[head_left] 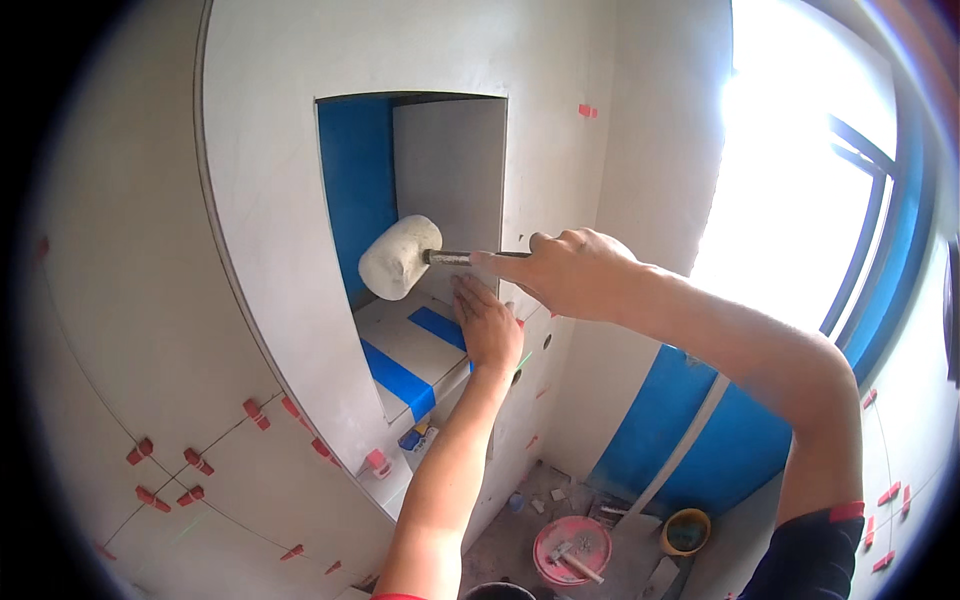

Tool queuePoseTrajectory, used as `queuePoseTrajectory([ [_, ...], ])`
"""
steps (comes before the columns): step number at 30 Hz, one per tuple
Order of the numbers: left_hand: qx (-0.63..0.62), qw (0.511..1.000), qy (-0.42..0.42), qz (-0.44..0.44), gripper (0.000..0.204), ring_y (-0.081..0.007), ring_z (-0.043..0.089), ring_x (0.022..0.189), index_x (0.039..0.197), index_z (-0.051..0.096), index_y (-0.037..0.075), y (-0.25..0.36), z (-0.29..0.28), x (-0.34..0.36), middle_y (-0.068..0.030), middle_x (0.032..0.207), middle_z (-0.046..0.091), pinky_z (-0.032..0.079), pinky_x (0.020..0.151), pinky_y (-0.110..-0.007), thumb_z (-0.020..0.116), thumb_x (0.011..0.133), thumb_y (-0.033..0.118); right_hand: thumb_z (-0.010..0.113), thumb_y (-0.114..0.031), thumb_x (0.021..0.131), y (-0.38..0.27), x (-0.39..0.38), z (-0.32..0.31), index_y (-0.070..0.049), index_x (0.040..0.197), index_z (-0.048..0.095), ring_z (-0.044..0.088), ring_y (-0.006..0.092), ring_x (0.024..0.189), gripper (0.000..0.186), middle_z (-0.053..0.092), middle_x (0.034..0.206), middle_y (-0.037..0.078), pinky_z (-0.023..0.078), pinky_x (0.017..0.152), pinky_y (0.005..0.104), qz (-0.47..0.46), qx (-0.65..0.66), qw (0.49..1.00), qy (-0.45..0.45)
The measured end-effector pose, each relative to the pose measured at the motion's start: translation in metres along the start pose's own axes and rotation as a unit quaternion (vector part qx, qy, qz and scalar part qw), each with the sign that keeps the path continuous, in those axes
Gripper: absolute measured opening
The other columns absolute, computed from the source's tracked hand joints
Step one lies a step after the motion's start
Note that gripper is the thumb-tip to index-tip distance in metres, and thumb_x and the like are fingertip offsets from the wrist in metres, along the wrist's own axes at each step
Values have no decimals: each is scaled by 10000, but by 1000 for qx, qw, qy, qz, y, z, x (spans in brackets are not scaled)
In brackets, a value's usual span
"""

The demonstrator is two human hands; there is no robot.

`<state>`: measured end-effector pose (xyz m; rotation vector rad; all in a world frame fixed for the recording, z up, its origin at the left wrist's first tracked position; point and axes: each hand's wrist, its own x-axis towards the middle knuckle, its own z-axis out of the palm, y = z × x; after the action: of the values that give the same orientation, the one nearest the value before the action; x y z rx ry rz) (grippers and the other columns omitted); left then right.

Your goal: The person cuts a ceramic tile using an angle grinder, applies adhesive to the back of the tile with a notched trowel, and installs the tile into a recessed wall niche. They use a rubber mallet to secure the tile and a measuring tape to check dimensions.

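White rubber, by the look of it, forms the scuffed, barrel-shaped head of the mallet (pixel 400 257), poised in front of the wall niche (pixel 412 98) above its shelf (pixel 400 335). The tool should feel head-heavy, its striking faces firm with slight give; the slim, worn handle (pixel 450 258) is the place to hold it. The right hand (pixel 575 270) is closed around that handle, one digit lying along it. The left hand (pixel 488 325) is open, fingers extended and close together, seemingly resting against the smooth grey side panel (pixel 450 165) and grasping nothing visible. That panel looks like tile, so probably stiff, brittle and best steadied with a flat palm. Matte blue tape (pixel 396 378) bands the pale shelf; flat blue coating (pixel 355 190) covers the niche's left inner face.
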<state>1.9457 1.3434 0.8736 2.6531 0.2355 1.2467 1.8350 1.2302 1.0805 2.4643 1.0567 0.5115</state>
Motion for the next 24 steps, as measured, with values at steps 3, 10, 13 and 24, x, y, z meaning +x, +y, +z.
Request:
queuePoseTrajectory([
  [3,21,999,-21,30,847,-428,298,1443,1418,211,-237,5,-2,2,-406,1492,283,223,1204,-444,612,934,330,619,-123,917,5,8,6,-262,1518,365,727,276,749,667,706,803,121,600,634,371,-11,5,1000,12],
  [10,-17,1000,3,21,815,-431,298,1439,1416,179,-246,3,-8,3,-428,1466,290,198,1222,-455,594,944,274,599,-111,940,4,14,2,-222,1521,349,732,266,707,642,707,769,124,613,632,361,5,29,999,17],
  [13,-7,999,-19,48,819,-435,310,1432,1411,184,-252,1,-5,3,-426,1463,297,187,1228,-458,599,934,269,599,-109,939,-10,11,2,-212,1520,354,735,263,720,638,706,759,126,617,638,357,-1,-1,999,47],
  [24,-22,999,8,34,803,-456,295,1434,1401,195,-255,3,-2,3,-432,1465,287,187,1223,-460,601,925,248,563,-74,949,-1,17,-3,-191,1520,356,732,248,682,619,717,777,127,612,602,340,34,66,997,33],
])
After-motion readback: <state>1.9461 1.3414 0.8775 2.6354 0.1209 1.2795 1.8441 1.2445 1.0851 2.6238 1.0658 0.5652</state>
